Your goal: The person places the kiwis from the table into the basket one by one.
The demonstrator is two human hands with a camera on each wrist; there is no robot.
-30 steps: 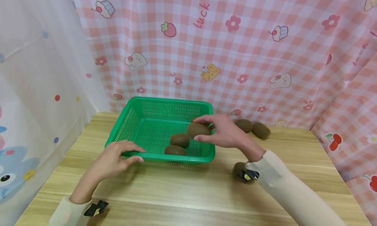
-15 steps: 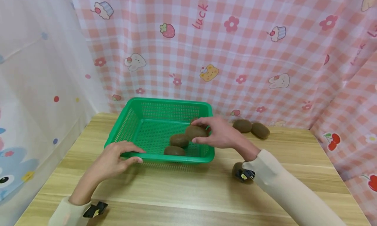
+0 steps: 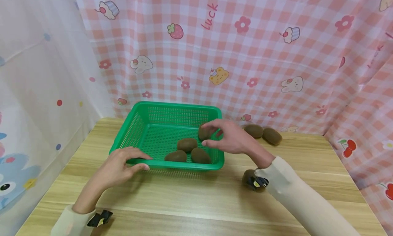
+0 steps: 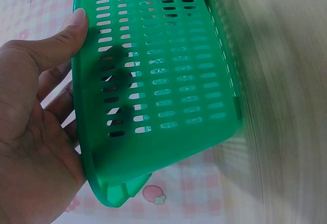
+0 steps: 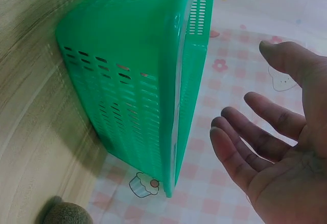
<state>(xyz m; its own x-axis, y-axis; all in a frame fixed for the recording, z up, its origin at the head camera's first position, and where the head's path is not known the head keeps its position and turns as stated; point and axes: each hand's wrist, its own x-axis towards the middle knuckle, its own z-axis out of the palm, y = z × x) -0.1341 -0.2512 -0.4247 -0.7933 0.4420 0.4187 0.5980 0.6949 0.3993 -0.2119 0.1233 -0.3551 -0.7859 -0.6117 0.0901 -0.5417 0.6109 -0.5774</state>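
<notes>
My left hand [image 3: 122,166] holds the near rim of a green plastic basket [image 3: 172,166], thumb outside and fingers over the inner side. In the left wrist view the thumb lies against the slotted wall. My right hand [image 3: 230,137] hovers over the basket's right end, fingers spread and holding nothing; the right wrist view shows them bare beside the rim. Several brown kiwis lie inside the basket: one in the middle [image 3: 187,145], one near the front wall [image 3: 176,156], another kiwi [image 3: 201,156] beside it, and one kiwi [image 3: 203,133] partly hidden behind my right fingertips.
Two kiwis, a left one [image 3: 254,131] and a right one [image 3: 272,136], lie at the back of the wooden table [image 3: 190,208]. Another kiwi [image 3: 248,177] is partly covered by my right wrist's camera [image 3: 258,183]. A checked curtain [image 3: 264,51] hangs behind.
My right hand has let go of its kiwi, which now lies in the basket's near right corner. The front kiwi has shifted left. My left hand stays on the rim.
</notes>
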